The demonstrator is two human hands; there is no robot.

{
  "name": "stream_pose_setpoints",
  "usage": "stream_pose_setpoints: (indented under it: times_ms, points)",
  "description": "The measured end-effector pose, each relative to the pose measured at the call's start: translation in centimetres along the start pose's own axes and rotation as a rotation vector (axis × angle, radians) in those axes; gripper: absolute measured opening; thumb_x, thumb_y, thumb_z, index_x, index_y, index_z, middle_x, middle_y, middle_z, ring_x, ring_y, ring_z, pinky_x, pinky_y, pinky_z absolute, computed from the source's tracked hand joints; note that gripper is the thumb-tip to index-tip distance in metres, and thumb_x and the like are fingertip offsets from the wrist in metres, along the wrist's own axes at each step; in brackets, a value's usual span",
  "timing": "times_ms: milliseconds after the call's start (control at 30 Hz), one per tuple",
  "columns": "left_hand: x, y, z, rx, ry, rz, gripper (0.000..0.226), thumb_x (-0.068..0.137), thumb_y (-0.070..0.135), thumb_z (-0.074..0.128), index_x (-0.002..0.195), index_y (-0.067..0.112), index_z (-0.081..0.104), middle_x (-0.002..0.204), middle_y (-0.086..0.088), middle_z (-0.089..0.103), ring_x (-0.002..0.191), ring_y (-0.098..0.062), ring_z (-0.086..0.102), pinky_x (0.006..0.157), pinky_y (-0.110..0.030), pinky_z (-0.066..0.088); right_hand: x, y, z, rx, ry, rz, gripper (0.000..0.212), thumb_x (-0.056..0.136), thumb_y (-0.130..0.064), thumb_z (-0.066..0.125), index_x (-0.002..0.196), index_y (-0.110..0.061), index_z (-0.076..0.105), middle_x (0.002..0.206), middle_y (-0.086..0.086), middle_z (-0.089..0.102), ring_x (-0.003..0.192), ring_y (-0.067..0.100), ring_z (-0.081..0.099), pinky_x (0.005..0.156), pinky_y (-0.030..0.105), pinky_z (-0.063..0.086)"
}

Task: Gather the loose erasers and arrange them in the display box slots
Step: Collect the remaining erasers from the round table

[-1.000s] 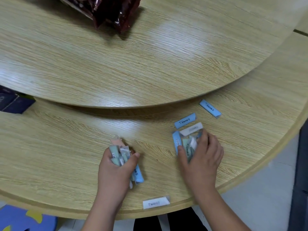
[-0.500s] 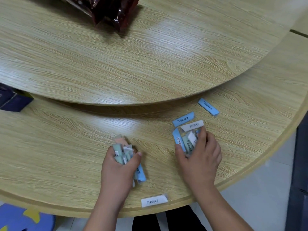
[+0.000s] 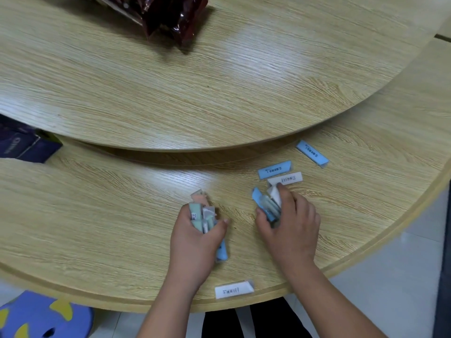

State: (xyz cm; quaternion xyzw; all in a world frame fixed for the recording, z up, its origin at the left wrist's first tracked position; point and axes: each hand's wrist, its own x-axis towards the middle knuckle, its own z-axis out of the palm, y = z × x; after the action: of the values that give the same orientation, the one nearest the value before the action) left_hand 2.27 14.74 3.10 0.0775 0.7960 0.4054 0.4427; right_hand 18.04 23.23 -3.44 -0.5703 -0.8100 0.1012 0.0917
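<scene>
My left hand [image 3: 195, 242] grips a bundle of wrapped erasers [image 3: 201, 213], green, white, pink and blue, standing up out of the fist. My right hand [image 3: 290, 225] holds another bunch of erasers [image 3: 264, 203], blue, green and white, against the table. Loose erasers lie close by: a white one [image 3: 286, 179] just beyond my right fingertips, a blue one [image 3: 274, 170] behind it, another blue one [image 3: 312, 153] farther right, and a white one [image 3: 234, 289] at the table's near edge. A dark blue box [image 3: 24, 142] sits at the far left, partly cut off.
A raised round wooden turntable [image 3: 195, 93] covers the table's middle, its rim overhanging just behind the erasers. A dark red crinkly bag [image 3: 170, 15] lies on it at the top. The table edge [image 3: 146, 303] curves near my body; a blue cushion [image 3: 36, 318] is below left.
Both hands stay in place, tightening on their bundles. The right hand's erasers tilt more upright, and its fingertips now sit by the white loose eraser.
</scene>
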Motion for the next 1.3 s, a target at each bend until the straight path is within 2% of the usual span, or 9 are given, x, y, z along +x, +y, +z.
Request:
stream_pose_setpoints:
  times_ms: [267, 400, 500, 667, 800, 1000, 1100, 1200, 1300]
  points:
    - [-0.8, -0.3, 0.2, 0.026, -0.037, -0.005, 0.025, 0.078, 0.016, 0.081, 0.091, 0.022, 0.060, 0.077, -0.001, 0.068, 0.066, -0.010, 0.063, 0.066, -0.029, 0.052, 0.9, 0.5, 0.1, -0.019, 0.032, -0.255, 0.050, 0.066, -0.031, 0.077, 0.107, -0.007, 0.065, 0.091, 0.010, 0.058, 0.072, 0.027, 0.057, 0.056, 0.032, 0.046]
    - [-1.1, -0.3, 0.2, 0.033, -0.043, 0.006, 0.025, 0.078, 0.017, 0.081, 0.090, 0.022, 0.060, 0.077, 0.001, 0.067, 0.068, -0.013, 0.064, 0.065, -0.028, 0.052, 1.2, 1.3, 0.2, -0.027, 0.068, -0.410, 0.041, 0.076, -0.036, 0.072, 0.105, -0.008, 0.067, 0.098, 0.010, 0.065, 0.074, 0.025, 0.061, 0.054, 0.031, 0.049]
    - [-1.1, -0.3, 0.1, 0.037, -0.044, 0.012, 0.025, 0.078, 0.016, 0.081, 0.091, 0.023, 0.060, 0.076, 0.006, 0.068, 0.065, -0.005, 0.063, 0.063, -0.025, 0.050, 2.1, 2.5, -0.1, -0.053, 0.082, -0.548, 0.044, 0.083, -0.044, 0.071, 0.112, -0.011, 0.066, 0.092, 0.004, 0.066, 0.069, 0.020, 0.061, 0.048, 0.030, 0.049]
    - [-1.0, -0.5, 0.1, 0.051, -0.025, 0.023, 0.025, 0.078, 0.015, 0.081, 0.090, 0.022, 0.060, 0.076, 0.002, 0.067, 0.066, -0.008, 0.063, 0.062, -0.023, 0.050, 3.5, 3.5, -0.5, -0.093, 0.060, -0.726, 0.045, 0.086, -0.043, 0.067, 0.119, -0.014, 0.058, 0.089, 0.004, 0.066, 0.065, 0.020, 0.061, 0.046, 0.032, 0.049]
    - [-1.0, -0.5, 0.4, 0.059, -0.029, 0.019, 0.025, 0.078, 0.015, 0.081, 0.090, 0.021, 0.060, 0.077, -0.002, 0.068, 0.069, -0.014, 0.063, 0.064, -0.026, 0.051, 4.8, 3.7, -1.0, -0.028, 0.006, -0.759, 0.041, 0.082, -0.042, 0.073, 0.112, -0.016, 0.064, 0.086, 0.004, 0.066, 0.063, 0.020, 0.063, 0.043, 0.030, 0.049]
    - [-0.7, -0.4, 0.5, 0.045, -0.021, 0.013, 0.023, 0.078, 0.013, 0.080, 0.089, 0.021, 0.061, 0.074, 0.006, 0.067, 0.062, -0.002, 0.061, 0.061, -0.021, 0.049, 9.8, 4.7, -2.6, 0.078, 0.040, -0.820, 0.035, 0.075, -0.033, 0.081, 0.099, -0.012, 0.066, 0.085, 0.006, 0.068, 0.064, 0.021, 0.063, 0.050, 0.023, 0.042]
    - [-0.6, -0.4, 0.8, 0.039, -0.020, 0.000, 0.023, 0.078, 0.014, 0.080, 0.090, 0.021, 0.062, 0.074, 0.003, 0.068, 0.062, -0.004, 0.061, 0.060, -0.018, 0.049, 12.8, 4.7, -2.7, 0.034, 0.069, -0.850, 0.038, 0.085, -0.049, 0.063, 0.098, -0.014, 0.069, 0.085, 0.006, 0.070, 0.069, 0.025, 0.067, 0.051, 0.027, 0.047]
    - [-0.7, -0.3, 1.1, 0.039, -0.020, -0.011, 0.023, 0.078, 0.015, 0.081, 0.090, 0.021, 0.062, 0.075, -0.001, 0.068, 0.065, -0.009, 0.063, 0.065, -0.026, 0.052, 13.9, 4.3, -2.5, 0.032, 0.032, -0.950, 0.042, 0.096, -0.046, 0.047, 0.093, -0.013, 0.073, 0.081, 0.005, 0.068, 0.067, 0.025, 0.066, 0.048, 0.029, 0.047]
    - [-0.6, -0.3, 1.3, 0.032, -0.015, -0.019, 0.023, 0.078, 0.014, 0.080, 0.090, 0.020, 0.062, 0.076, -0.002, 0.068, 0.064, -0.009, 0.063, 0.062, -0.022, 0.051, 13.9, 4.5, -2.3, 0.000, -0.007, -1.018, 0.031, 0.088, -0.037, 0.056, 0.097, -0.013, 0.072, 0.091, 0.005, 0.070, 0.072, 0.026, 0.066, 0.050, 0.029, 0.047]
